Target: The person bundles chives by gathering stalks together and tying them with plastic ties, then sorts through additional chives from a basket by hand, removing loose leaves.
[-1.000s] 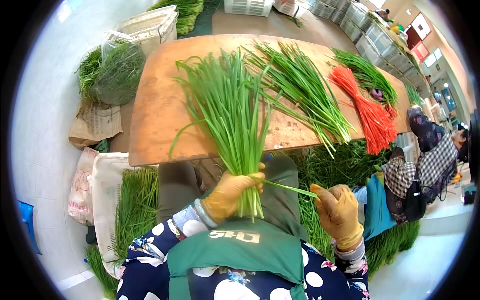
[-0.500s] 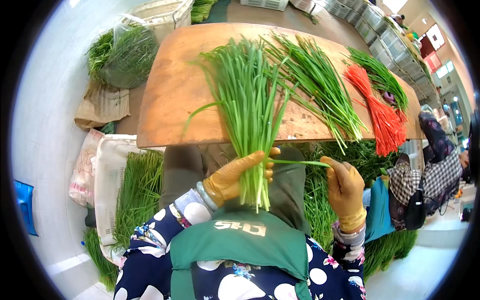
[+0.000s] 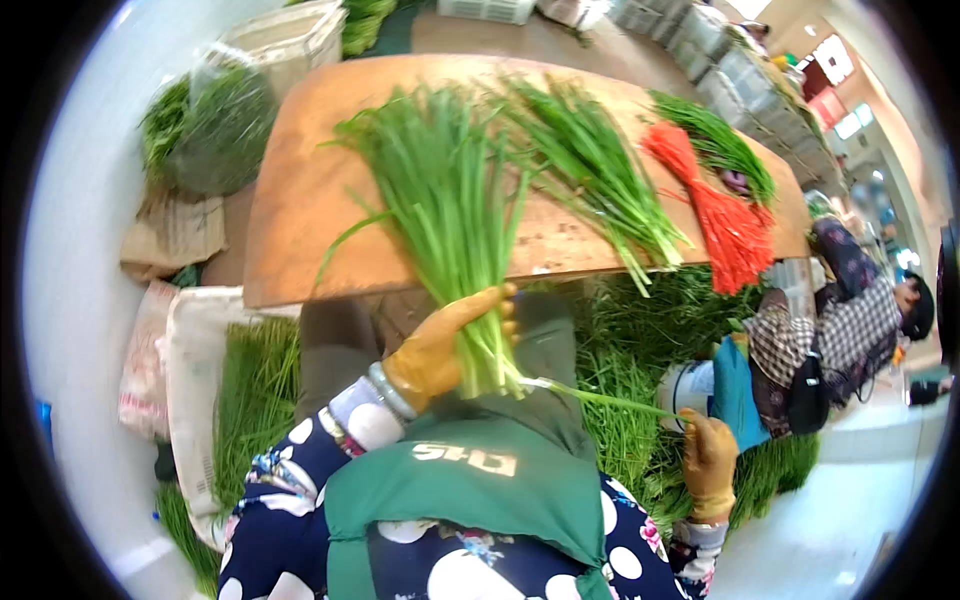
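Note:
My left hand (image 3: 432, 352), in a yellow glove, is closed round the lower stems of a thick bunch of garlic chives (image 3: 440, 190). The leaves fan out over the wooden board, and the pale stem ends hang over my lap. My right hand (image 3: 709, 462), also gloved, is off to the right with its fingers pinched on the end of one long green leaf (image 3: 610, 401). The leaf stretches across from the stem ends of the bunch. A second pile of chives (image 3: 600, 165) lies on the board, beside a bundle of red ties (image 3: 715, 215).
The wooden board (image 3: 300, 220) spans the front of my knees. To the left stands a white crate (image 3: 190, 370) of greens, with a filled plastic bag (image 3: 215, 130) behind it. More greens (image 3: 620, 430) lie right of my legs, near a white bucket (image 3: 686, 385). Another person (image 3: 830, 330) sits at right.
My right hand has moved right and down with the leaf, whose other end now leaves the bunch at the stem ends. The whole view has shifted slightly; my left hand keeps its grip.

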Demonstrator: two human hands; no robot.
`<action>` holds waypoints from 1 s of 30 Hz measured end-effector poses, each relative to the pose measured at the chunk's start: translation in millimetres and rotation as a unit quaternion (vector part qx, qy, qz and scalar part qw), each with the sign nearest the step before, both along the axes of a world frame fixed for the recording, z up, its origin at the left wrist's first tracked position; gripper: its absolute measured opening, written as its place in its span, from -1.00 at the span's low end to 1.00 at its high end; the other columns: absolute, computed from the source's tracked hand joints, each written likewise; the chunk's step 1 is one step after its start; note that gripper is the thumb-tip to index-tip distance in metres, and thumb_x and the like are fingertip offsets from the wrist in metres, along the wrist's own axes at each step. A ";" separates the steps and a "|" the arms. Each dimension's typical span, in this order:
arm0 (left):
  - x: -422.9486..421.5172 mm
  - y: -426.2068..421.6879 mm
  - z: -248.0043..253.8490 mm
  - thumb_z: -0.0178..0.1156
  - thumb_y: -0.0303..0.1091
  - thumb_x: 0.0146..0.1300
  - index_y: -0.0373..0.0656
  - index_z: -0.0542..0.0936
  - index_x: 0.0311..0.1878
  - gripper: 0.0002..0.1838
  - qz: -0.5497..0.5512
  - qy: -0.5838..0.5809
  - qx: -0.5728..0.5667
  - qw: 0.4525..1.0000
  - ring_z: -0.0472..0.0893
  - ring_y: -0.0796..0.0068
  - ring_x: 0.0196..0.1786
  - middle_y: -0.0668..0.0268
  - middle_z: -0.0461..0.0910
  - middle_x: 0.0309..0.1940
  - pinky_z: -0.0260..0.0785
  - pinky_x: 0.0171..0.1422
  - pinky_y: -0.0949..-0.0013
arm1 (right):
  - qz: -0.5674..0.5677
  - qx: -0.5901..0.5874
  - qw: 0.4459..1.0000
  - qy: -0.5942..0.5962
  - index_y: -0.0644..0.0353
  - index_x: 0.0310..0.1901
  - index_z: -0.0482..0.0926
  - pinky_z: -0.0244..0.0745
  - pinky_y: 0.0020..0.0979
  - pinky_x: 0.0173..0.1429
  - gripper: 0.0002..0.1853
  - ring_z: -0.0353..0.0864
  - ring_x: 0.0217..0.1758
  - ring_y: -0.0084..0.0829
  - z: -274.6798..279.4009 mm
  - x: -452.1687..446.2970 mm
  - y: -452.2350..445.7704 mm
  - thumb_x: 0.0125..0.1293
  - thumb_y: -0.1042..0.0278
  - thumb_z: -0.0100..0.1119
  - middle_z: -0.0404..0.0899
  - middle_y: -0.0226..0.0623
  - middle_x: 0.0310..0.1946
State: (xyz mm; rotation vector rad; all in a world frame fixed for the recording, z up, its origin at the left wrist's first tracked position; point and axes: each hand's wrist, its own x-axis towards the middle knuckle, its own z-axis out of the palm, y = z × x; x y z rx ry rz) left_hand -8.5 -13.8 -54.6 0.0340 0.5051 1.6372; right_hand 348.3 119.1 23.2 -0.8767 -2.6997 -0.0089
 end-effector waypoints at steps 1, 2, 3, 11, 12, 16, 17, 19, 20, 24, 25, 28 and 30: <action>-0.2 1.6 0.7 0.11 -0.25 0.41 -0.21 0.47 0.12 -0.68 -0.002 -0.007 0.006 1.000 0.60 0.47 -0.22 0.37 0.57 -0.27 0.53 0.02 0.30 | -0.016 -0.033 0.999 -0.005 0.13 -0.09 0.60 0.41 -0.20 -0.24 -0.82 0.50 -0.39 -0.10 -18.0 16.3 10.3 0.29 0.39 0.13 0.51 -0.17 -0.48; -1.0 2.8 -3.6 0.08 -0.24 0.43 -0.22 0.45 0.13 -0.68 -0.007 -0.022 0.018 1.000 0.59 0.46 -0.23 0.36 0.56 -0.28 0.51 0.03 0.29 | -0.043 -0.051 0.998 0.003 0.14 -0.12 0.60 0.43 -0.18 -0.23 -0.84 0.53 -0.35 -0.07 -43.5 34.5 22.3 0.31 0.36 0.12 0.54 -0.14 -0.45; -3.1 2.5 -4.4 0.06 -0.24 0.44 -0.25 0.44 0.14 -0.66 -0.015 -0.031 0.038 0.999 0.59 0.45 -0.23 0.35 0.56 -0.28 0.50 0.03 0.26 | -0.068 -0.069 0.995 0.014 0.15 -0.14 0.60 0.44 -0.16 -0.21 -0.84 0.56 -0.32 -0.04 -71.2 53.4 33.4 0.33 0.33 0.10 0.58 -0.12 -0.42; -3.8 -2.8 -1.3 0.16 -0.35 0.37 -0.31 0.29 0.28 -0.51 -0.017 -0.046 0.060 0.997 0.36 0.60 -0.37 0.43 0.32 -0.40 0.38 -0.10 0.34 | -0.133 -0.075 0.986 -0.061 0.11 -0.03 0.58 0.52 -0.12 -0.07 -0.67 0.61 -0.11 -0.05 -91.3 13.4 86.0 0.29 0.10 0.14 0.62 -0.14 -0.18; -3.7 -4.1 0.5 0.16 -0.36 0.36 -0.30 0.30 0.27 -0.52 -0.018 -0.053 0.059 0.997 0.35 0.61 -0.38 0.44 0.31 -0.42 0.35 -0.14 0.36 | -0.096 -0.080 0.992 0.012 0.11 -0.03 0.58 0.52 -0.14 -0.09 -0.66 0.61 -0.12 -0.06 -66.4 -26.1 83.3 0.27 0.09 0.17 0.63 -0.14 -0.19; -8.2 -5.3 24.7 0.15 -0.38 0.35 -0.24 0.35 0.23 -0.58 -0.004 -0.082 0.057 0.995 0.33 0.63 -0.44 0.46 0.30 -0.47 0.29 -0.22 0.41 | -0.008 0.032 0.999 0.031 0.06 -0.16 0.62 0.54 -0.18 -0.19 -0.73 0.64 -0.26 -0.08 -9.1 -140.4 87.1 0.25 0.08 0.19 0.63 -0.13 -0.23; -13.5 -7.6 33.1 0.12 -0.35 0.37 -0.23 0.36 0.21 -0.61 -0.008 -0.100 0.080 0.992 0.35 0.64 -0.43 0.47 0.31 -0.46 0.30 -0.22 0.40 | -0.037 0.056 0.997 -0.049 0.04 -0.22 0.64 0.55 -0.18 -0.20 -0.77 0.65 -0.30 -0.07 -7.0 -156.3 90.9 0.26 0.09 0.18 0.64 -0.12 -0.26; -22.8 -13.9 62.4 0.12 -0.37 0.35 -0.26 0.37 0.24 -0.58 0.013 -0.086 0.127 0.988 0.36 0.63 -0.39 0.44 0.35 -0.42 0.28 -0.22 0.44 | -0.071 0.014 0.991 -0.108 0.15 -0.29 0.60 0.54 -0.18 -0.24 -0.73 0.65 -0.30 -0.06 -16.2 -180.1 109.2 0.24 0.10 0.19 0.64 -0.08 -0.34; -27.5 -17.0 71.1 0.11 -0.35 0.36 -0.26 0.37 0.26 -0.57 0.016 -0.099 0.168 0.981 0.38 0.62 -0.39 0.42 0.37 -0.39 0.29 -0.22 0.43 | -0.105 -0.028 0.979 -0.173 0.26 -0.36 0.57 0.53 -0.19 -0.27 -0.68 0.65 -0.30 -0.06 -18.6 -189.3 114.9 0.23 0.11 0.20 0.64 -0.04 -0.41; -40.1 -21.1 76.8 0.10 -0.36 0.38 -0.23 0.38 0.24 -0.60 0.085 -0.055 0.173 0.980 0.42 0.61 -0.38 0.41 0.41 -0.36 0.36 -0.19 0.38 | 0.076 -0.209 0.969 0.109 0.29 -0.44 0.53 0.47 -0.34 -0.42 -0.56 0.57 -0.55 -0.37 -1.5 -181.7 133.7 0.43 0.06 0.00 0.57 -0.21 -0.60; -40.5 -19.1 67.2 0.07 -0.36 0.40 -0.21 0.37 0.24 -0.62 0.103 -0.051 0.153 0.982 0.42 0.62 -0.37 0.42 0.42 -0.33 0.36 -0.18 0.40 | 0.065 -0.404 0.898 0.162 0.24 -0.45 0.53 0.42 -0.46 -0.47 -0.52 0.43 -0.62 -0.52 25.7 -182.0 123.5 0.49 0.03 -0.10 0.47 -0.36 -0.68; -27.6 -13.2 28.0 0.14 -0.40 0.34 -0.22 0.43 0.16 -0.65 0.101 0.010 0.067 0.993 0.55 0.49 -0.22 0.30 0.54 -0.20 0.47 0.05 0.24 | 0.095 -0.660 0.684 0.296 0.21 -0.44 0.53 0.42 -0.53 -0.50 -0.50 0.38 -0.70 -0.52 55.4 -178.0 94.1 0.47 -0.06 -0.10 0.42 -0.40 -0.70; -17.3 -14.5 3.5 0.17 -0.36 0.33 -0.23 0.42 0.19 -0.61 0.057 0.022 0.032 0.998 0.60 0.25 0.06 0.10 0.54 0.12 0.44 0.24 0.11 | 0.065 -0.686 0.676 0.261 0.23 -0.40 0.52 0.47 -0.50 -0.51 -0.46 0.48 -0.70 -0.49 39.5 -180.1 62.6 0.43 -0.15 -0.07 0.49 -0.33 -0.66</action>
